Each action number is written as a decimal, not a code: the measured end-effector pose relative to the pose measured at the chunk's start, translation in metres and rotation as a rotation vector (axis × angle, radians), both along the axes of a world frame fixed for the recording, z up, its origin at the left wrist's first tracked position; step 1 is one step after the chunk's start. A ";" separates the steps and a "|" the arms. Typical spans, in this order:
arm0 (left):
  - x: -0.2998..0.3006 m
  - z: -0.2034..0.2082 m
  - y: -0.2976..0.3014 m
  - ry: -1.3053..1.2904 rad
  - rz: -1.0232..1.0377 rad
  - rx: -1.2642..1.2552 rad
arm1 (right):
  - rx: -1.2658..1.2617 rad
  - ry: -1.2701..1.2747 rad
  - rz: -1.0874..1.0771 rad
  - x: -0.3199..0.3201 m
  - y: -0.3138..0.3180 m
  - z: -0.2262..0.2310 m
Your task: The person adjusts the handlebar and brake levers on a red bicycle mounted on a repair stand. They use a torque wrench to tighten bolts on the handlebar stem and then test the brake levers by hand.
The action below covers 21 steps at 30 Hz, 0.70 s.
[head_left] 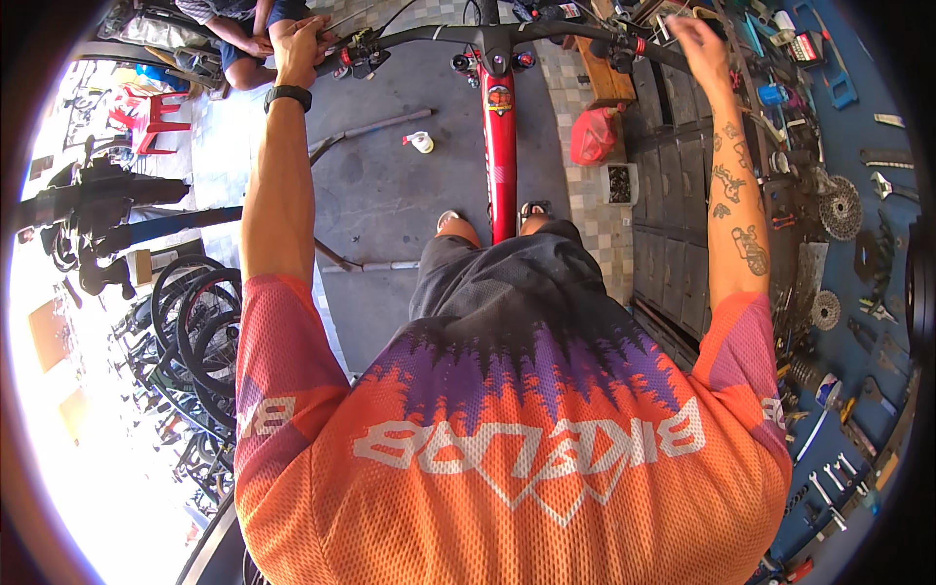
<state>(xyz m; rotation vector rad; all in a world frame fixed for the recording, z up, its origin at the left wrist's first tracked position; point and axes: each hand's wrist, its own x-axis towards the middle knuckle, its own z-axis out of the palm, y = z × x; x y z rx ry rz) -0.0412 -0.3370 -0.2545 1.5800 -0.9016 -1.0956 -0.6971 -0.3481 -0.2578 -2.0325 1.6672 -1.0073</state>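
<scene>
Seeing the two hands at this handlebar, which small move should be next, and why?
Perhaps bring the right hand around the right end of the handlebar: its fingers do not look wrapped there, while the left hand is at the left end, so both sides might be steadier.

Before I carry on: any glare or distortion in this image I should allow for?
Head view: glare washes out the left side, around the red chair; the tool wall looks warped toward the right rim; the corners fall to black; the left hand and right hand sit near the top edge.
</scene>
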 end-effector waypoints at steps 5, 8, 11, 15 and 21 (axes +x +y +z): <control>-0.009 0.006 -0.007 0.016 0.000 -0.025 | 0.241 -1.256 0.271 -0.016 -0.042 0.027; -0.013 0.009 -0.005 -0.036 0.011 -0.026 | 0.365 -1.339 0.011 -0.007 -0.031 0.008; -0.016 0.012 -0.004 -0.027 0.020 -0.052 | 0.310 -1.396 0.006 -0.002 -0.022 -0.001; -0.018 0.011 -0.001 0.007 0.025 -0.051 | 0.339 -1.328 0.008 -0.001 -0.021 -0.004; -0.014 0.007 -0.004 -0.028 0.024 -0.040 | 0.342 -1.268 0.073 -0.014 -0.034 -0.017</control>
